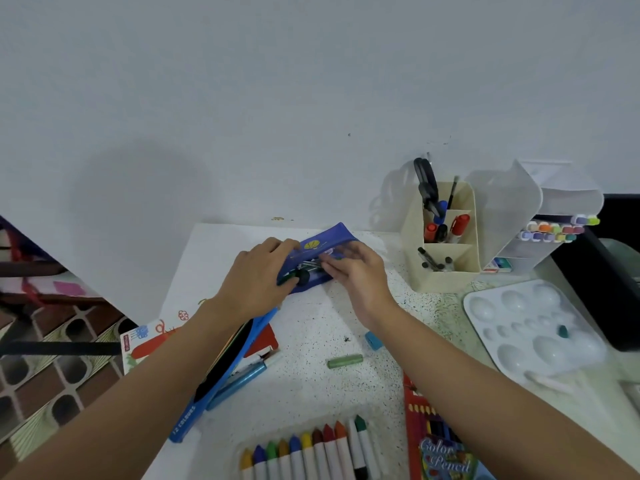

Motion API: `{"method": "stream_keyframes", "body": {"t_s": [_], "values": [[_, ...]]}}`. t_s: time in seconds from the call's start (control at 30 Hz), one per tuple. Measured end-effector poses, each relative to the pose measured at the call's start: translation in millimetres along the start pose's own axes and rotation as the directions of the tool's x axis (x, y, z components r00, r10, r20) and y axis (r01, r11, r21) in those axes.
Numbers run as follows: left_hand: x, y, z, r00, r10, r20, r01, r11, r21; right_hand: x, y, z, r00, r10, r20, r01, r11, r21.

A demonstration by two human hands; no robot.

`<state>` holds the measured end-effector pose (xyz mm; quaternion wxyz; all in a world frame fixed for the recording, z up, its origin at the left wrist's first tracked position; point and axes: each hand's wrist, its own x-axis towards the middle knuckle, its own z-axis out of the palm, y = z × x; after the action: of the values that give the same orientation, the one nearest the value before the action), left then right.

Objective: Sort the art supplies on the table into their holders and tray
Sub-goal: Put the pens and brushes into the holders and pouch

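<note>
Pencil case [318, 245] is sitting mid-frame on the table [311, 393], tipped up a bit, and I've got my left hand [258, 271] wrapped round its left end while my right hand [356, 271] pinches its front edge. Green crayon [345, 361] lies loose lower centre, holder [443, 275] off at the right

Flat blue plastic crayon case [194, 410], left of centre on the table: white lettering "12 COLOURS" along its near edge. Red cardboard pencil box [417, 415], lower right: pale script "Color Pencil" on its face. Illustrated card [145, 341] beneath the case: small red label, lettering too small to read.
</note>
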<state>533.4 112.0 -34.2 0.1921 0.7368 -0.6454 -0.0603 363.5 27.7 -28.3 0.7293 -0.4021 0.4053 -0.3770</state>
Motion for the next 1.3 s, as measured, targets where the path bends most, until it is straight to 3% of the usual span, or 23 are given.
{"method": "stream_keyframes", "body": {"t_s": [0.03, 0.1, 0.13, 0.2, 0.27, 0.3, 0.33, 0.4, 0.5, 0.6, 0.67, 0.8, 0.93, 1.03, 1.1, 1.2, 1.3], "values": [[-1, -1, 0, 1.000, 0.000, 0.017, 0.000, 1.000, 0.005, -2, -2, -4, 1.000, -0.016, -0.004, 0.016, 0.997, -0.073], [-5, -2, 0, 1.000, 0.002, 0.012, -0.001, 1.000, -0.001, -9, -9, -18, 0.994, -0.107, -0.002, 0.098, 0.920, -0.379], [-6, -2, -1, 1.000, 0.008, -0.011, -0.009, 1.000, -0.016, -13, -13, -27, 0.985, -0.166, 0.037, 0.157, 0.805, -0.572], [-10, 1, -4, 0.998, 0.034, -0.056, -0.037, 0.998, -0.058, -19, -24, -44, 0.971, -0.144, 0.192, 0.236, 0.438, -0.867], [-14, 6, -6, 0.996, 0.054, -0.069, -0.060, 0.994, -0.095, -28, -37, -55, 0.963, 0.097, 0.250, 0.247, 0.045, -0.968], [-16, 8, -7, 0.996, 0.059, -0.069, -0.067, 0.992, -0.108, -33, -43, -58, 0.954, 0.200, 0.221, 0.244, -0.098, -0.965], [-17, 10, -7, 0.996, 0.064, -0.063, -0.070, 0.991, -0.115, -37, -47, -60, 0.946, 0.263, 0.191, 0.245, -0.188, -0.951], [-21, 12, -8, 0.995, 0.080, -0.054, -0.087, 0.988, -0.126, -45, -48, -62, 0.934, 0.312, 0.175, 0.256, -0.242, -0.936], [-25, 14, -9, 0.996, 0.064, -0.062, -0.071, 0.991, -0.116, -52, -40, -66, 0.928, 0.308, 0.210, 0.258, -0.123, -0.958], [-29, 13, -12, 0.987, -0.071, -0.145, 0.064, 0.997, -0.053, -50, -31, -69, 0.941, 0.211, 0.264, 0.247, 0.105, -0.963], [-29, 10, -15, 0.977, -0.164, -0.137, 0.166, 0.986, 0.005, -43, -27, -65, 0.967, 0.091, 0.239, 0.200, 0.312, -0.929], [-25, 11, -16, 0.976, -0.211, -0.058, 0.215, 0.973, 0.083, -18, -19, -41, 0.999, -0.011, 0.047, 0.040, 0.750, -0.660], [-19, 14, -19, 0.973, -0.225, -0.056, 0.228, 0.973, 0.037, 4, -8, -16, 0.998, 0.042, -0.053, -0.055, 0.957, -0.284], [-11, 13, -22, 0.965, -0.263, -0.021, 0.262, 0.964, -0.035, 6, -6, -9, 0.999, 0.041, -0.014, -0.043, 0.984, -0.176], [-9, 12, -24, 0.968, -0.250, 0.002, 0.249, 0.967, -0.057, 3, -5, -13, 1.000, -0.013, -0.006, 0.011, 0.954, -0.301], [-8, 9, -23, 0.974, -0.221, 0.042, 0.224, 0.970, -0.099, -5, -4, -24, 0.987, -0.152, 0.059, 0.159, 0.823, -0.546], [-8, 4, -18, 0.969, -0.244, 0.026, 0.243, 0.937, -0.250, -14, -4, -31, 0.948, -0.241, 0.208, 0.314, 0.605, -0.732]]}}
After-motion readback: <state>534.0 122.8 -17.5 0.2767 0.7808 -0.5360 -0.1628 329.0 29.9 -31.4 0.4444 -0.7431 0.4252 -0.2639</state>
